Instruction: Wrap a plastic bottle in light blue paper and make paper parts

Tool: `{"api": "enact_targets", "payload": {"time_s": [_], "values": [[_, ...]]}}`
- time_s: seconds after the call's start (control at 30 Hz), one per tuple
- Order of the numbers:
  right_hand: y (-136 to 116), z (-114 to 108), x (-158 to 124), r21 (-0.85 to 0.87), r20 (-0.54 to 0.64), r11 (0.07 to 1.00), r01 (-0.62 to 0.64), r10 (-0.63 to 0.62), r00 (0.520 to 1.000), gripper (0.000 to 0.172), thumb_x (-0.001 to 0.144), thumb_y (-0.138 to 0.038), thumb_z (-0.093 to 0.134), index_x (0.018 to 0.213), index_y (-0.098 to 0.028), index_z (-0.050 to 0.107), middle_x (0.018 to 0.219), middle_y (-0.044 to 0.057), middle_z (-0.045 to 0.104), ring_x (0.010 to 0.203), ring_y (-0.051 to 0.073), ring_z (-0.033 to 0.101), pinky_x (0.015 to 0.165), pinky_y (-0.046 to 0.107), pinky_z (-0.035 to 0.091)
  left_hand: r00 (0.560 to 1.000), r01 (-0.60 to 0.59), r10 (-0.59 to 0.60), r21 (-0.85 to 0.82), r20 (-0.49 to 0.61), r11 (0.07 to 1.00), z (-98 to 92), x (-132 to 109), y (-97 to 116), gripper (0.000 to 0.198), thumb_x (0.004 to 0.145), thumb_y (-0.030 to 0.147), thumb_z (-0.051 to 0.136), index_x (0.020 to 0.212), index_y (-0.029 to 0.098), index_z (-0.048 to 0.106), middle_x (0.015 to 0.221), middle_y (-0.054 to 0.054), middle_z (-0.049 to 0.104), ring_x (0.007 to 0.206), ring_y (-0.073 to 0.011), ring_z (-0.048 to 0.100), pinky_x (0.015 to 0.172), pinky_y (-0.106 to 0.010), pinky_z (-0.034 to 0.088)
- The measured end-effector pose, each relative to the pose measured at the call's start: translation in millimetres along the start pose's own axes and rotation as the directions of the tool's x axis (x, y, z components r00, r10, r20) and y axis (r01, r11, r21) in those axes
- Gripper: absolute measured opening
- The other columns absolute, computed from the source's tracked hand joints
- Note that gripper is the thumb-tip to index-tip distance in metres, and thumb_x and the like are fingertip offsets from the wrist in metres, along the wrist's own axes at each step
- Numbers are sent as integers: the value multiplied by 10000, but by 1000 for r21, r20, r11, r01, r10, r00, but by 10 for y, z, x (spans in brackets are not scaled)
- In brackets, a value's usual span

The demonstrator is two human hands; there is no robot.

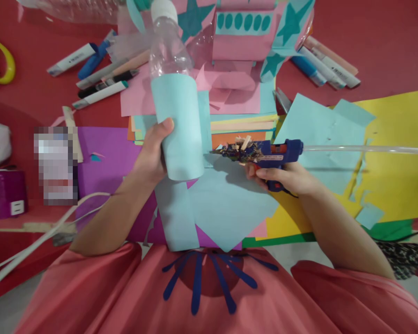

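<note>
Head view. Holding bottle in left hand, with white cap far, over papers left of centre on desk. Gripping glue gun in right hand; aiming nozzle left, just beside blue wrap. Best to steady bottle, lay thin bead, press promptly, keep skin off likely hot tip.

one white-capped bottle — one glue gun.
</note>
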State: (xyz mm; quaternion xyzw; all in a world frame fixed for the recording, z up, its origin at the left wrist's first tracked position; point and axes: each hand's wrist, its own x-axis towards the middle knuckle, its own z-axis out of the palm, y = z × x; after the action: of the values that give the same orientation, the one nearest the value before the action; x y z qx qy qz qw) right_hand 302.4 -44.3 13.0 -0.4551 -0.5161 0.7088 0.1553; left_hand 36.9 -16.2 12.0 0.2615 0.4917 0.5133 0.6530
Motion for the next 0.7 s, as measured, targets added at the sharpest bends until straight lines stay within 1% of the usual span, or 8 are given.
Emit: {"api": "enact_targets", "payload": {"time_s": [0.07, 0.13, 0.3, 0.4, 0.5, 0.57, 0.7], "values": [[-15, -3, -1, 11, 10, 1000, 11, -12, 1000, 299, 758, -485, 643, 741, -190, 595, 511, -18, 531, 451, 113, 453, 464, 266, 360, 999, 37, -37, 14, 16, 999, 0, -9, -7, 541, 535, 532, 848, 851, 149, 635, 674, 11, 672, 584, -117, 610, 539, -237, 491], [-43, 2, -4, 6, 15, 1000, -3, 3, 1000, 309, 740, -486, 645, 686, -192, 566, 513, -15, 526, 445, 109, 446, 451, 265, 349, 999, 47, -47, 28, 9, 999, 0, -17, -6, 565, 514, 548, 852, 858, 157, 632, 663, 20, 664, 575, -118, 606, 528, -244, 484], [-85, 19, -13, -39, 25, 995, -87, 88, 996, 355, 724, -505, 638, 605, -199, 503, 516, -7, 514, 454, 102, 439, 448, 261, 346, 999, 42, -43, 43, 27, 998, -19, -11, -15, 519, 570, 559, 818, 885, 195, 624, 669, 28, 670, 645, -139, 619, 579, -273, 478], [-78, 20, -14, -52, -10, 990, -130, 129, 992, 350, 703, -504, 653, 611, -197, 511, 515, -8, 514, 454, 103, 447, 457, 265, 355, 999, 34, -36, 41, 41, 999, -35, -6, -29, 513, 575, 571, 808, 887, 210, 617, 661, 23, 670, 679, -167, 622, 571, -289, 455], [-79, 21, -9, -52, -38, 992, -117, 115, 993, 335, 695, -487, 644, 596, -198, 508, 498, -11, 504, 456, 105, 456, 463, 264, 363, 997, 57, -61, 74, 57, 996, -43, -9, -32, 510, 591, 585, 797, 884, 217, 599, 673, 13, 659, 715, -192, 638, 571, -303, 448], [-94, 24, -5, -50, -52, 995, -90, 87, 995, 325, 697, -479, 629, 588, -200, 503, 478, -14, 498, 450, 106, 451, 454, 261, 357, 995, 73, -80, 109, 60, 991, -41, -17, -31, 486, 634, 598, 761, 882, 215, 593, 685, 1, 653, 745, -205, 654, 573, -303, 453], [-131, 40, -1, -28, -83, 999, -43, 40, 996, 270, 707, -439, 620, 632, -196, 530, 462, -23, 505, 431, 103, 442, 442, 258, 349, 995, 66, -78, 175, 58, 982, -24, -51, -31, 463, 678, 606, 707, 874, 197, 612, 713, -24, 663, 752, -218, 681, 558, -288, 482]]}}
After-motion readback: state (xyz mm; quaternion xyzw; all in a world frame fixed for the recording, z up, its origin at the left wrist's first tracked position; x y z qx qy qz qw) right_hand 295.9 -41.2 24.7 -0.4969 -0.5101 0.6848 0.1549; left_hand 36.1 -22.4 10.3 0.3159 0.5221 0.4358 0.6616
